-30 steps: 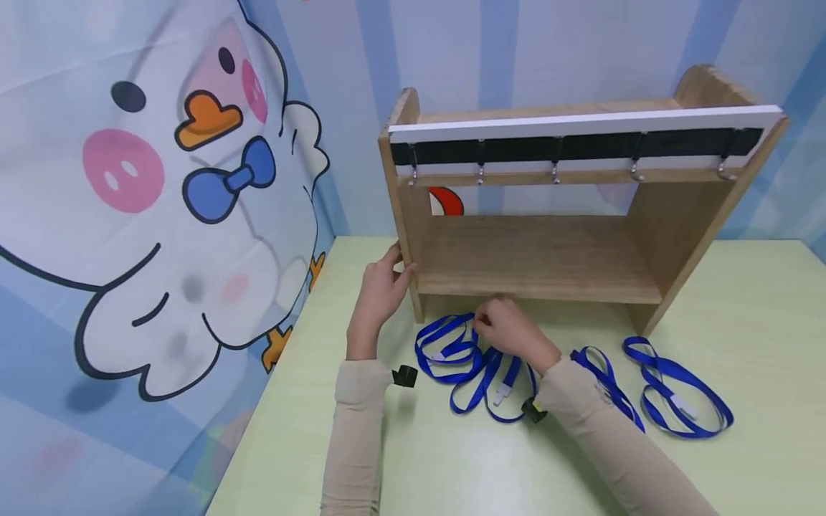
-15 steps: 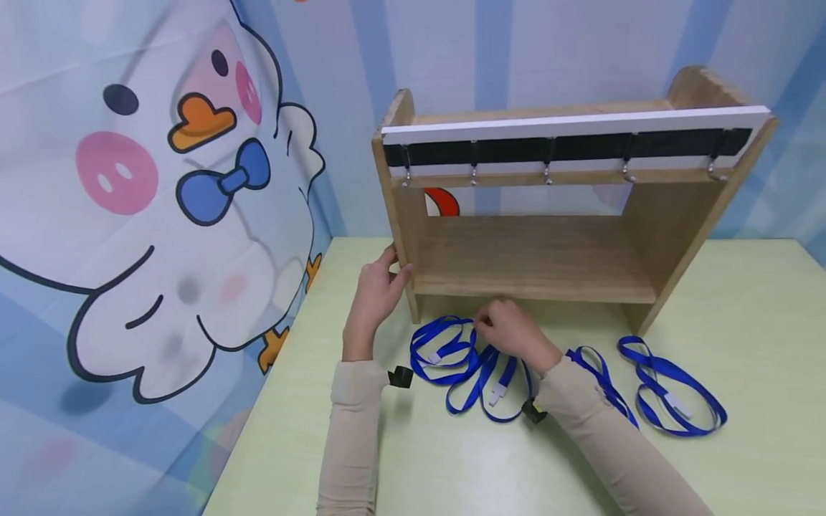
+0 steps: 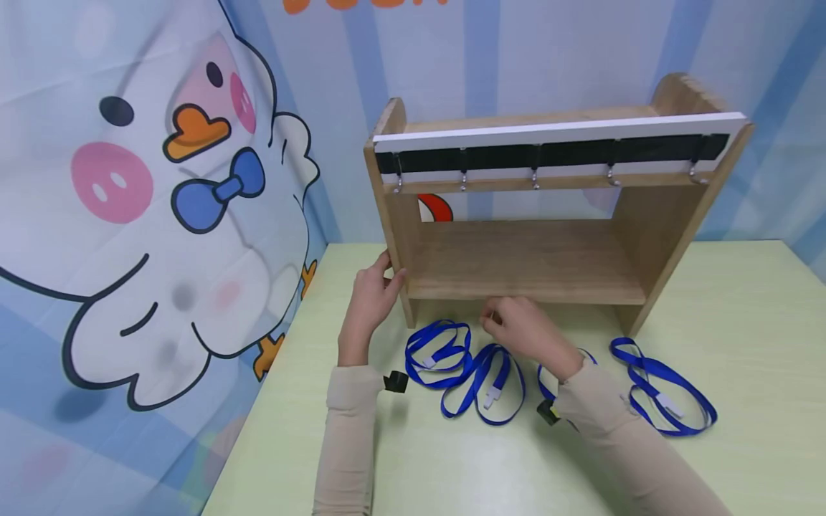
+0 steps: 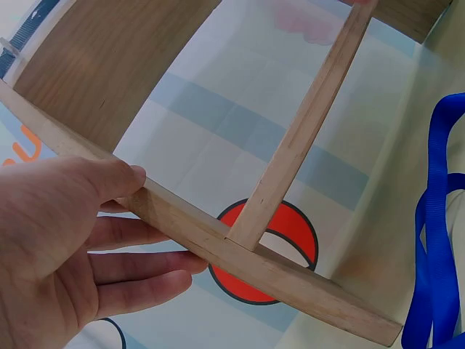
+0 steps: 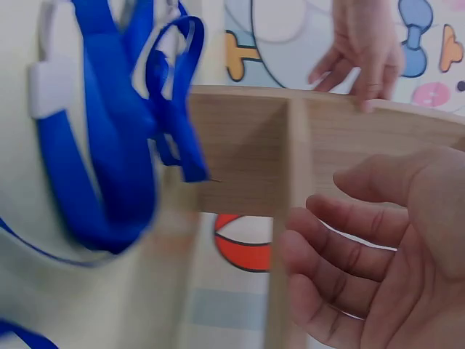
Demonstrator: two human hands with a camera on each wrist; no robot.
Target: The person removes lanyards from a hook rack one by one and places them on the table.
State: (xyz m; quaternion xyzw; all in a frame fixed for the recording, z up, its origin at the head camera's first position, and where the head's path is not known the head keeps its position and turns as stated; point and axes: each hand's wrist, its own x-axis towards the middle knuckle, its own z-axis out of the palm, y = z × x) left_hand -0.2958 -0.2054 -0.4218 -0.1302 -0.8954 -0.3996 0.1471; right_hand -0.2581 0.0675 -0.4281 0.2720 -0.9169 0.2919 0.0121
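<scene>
A wooden shelf rack (image 3: 525, 258) stands on the table. My left hand (image 3: 373, 297) holds its left side panel, thumb on the front edge and fingers along the outer face, as the left wrist view shows. My right hand (image 3: 524, 330) is just in front of the lower shelf, its fingers loosely bent around nothing. Below it on the table lie two looped blue lanyards, the leftmost (image 3: 450, 350) and its neighbour (image 3: 480, 373), with white clips. A third lanyard (image 3: 545, 383) is partly hidden under my right forearm. A fourth lanyard (image 3: 671, 374) lies at the right.
Across the rack's upper front runs a white board with a black strip (image 3: 568, 154) and several metal hooks (image 3: 535, 183). A cartoon-printed cloth (image 3: 213, 301) hangs along the left, and a blue striped one behind. The pale green table (image 3: 452, 466) extends in front.
My right hand has come away from the leftmost lanyards and shifted right, its forearm now covering more of the third. My left hand stays on the panel. The head view has tilted slightly.
</scene>
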